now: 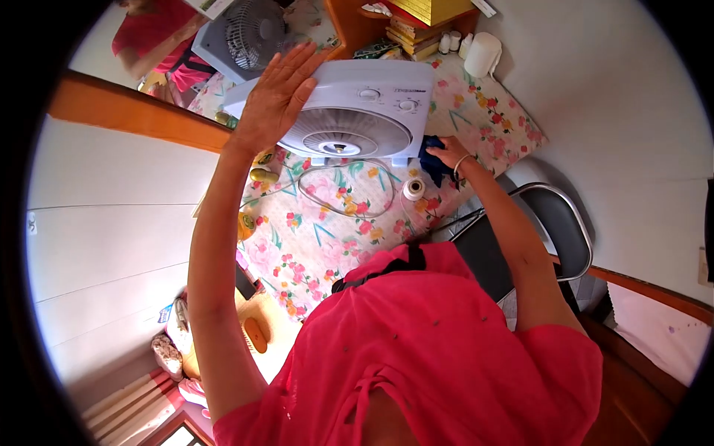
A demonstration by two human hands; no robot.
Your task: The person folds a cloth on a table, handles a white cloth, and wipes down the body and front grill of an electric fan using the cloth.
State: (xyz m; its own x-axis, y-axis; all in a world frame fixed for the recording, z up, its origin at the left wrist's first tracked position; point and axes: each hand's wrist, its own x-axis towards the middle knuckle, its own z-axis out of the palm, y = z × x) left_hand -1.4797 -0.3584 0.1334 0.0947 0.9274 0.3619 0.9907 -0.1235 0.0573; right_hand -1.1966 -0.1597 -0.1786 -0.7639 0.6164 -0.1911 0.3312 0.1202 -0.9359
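Observation:
A white box fan [357, 119] with two knobs stands upright on a table with a flowered cloth [320, 256]. My left hand [277, 100] rests on the fan's top left part, its palm flat and fingers stretched out. At the fan's lower right side, my right hand [451, 152] holds a dark blue cloth [431, 160] against or close to the casing. The fan's cord [305, 195] lies looped on the tablecloth in front of it. A small white spool-like object [414, 189] stands just below the blue cloth.
A mirror [160, 44] behind the fan reflects it and a person. Back right are a white mug [483, 55], small bottles [449, 42] and stacked books [413, 43]. Green-and-yellow items [263, 175] lie left. A black folding chair [554, 227] stands right.

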